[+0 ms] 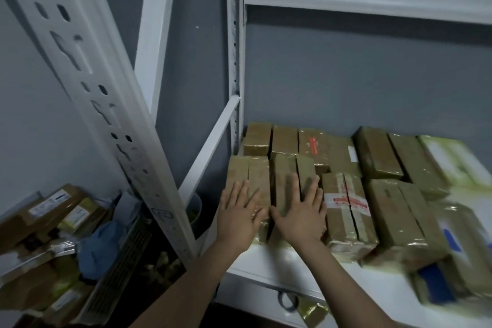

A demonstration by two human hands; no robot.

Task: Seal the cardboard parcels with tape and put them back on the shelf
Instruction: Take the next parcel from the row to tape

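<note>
Left hand (239, 218) and right hand (300, 221) are lying flat with fingers straight, pressing on taped parcels (259, 176) at the shelf's (279, 261) near-left. Most parcels there are looking sealed. The floor pile (40, 221) at left is probably waiting for tape.

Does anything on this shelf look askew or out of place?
Yes. The blue-labelled parcel at the front right lies skewed and seems to overhang the shelf's front edge, though blur hides detail. The left hand and right hand rest flat on front-left parcels.
</note>
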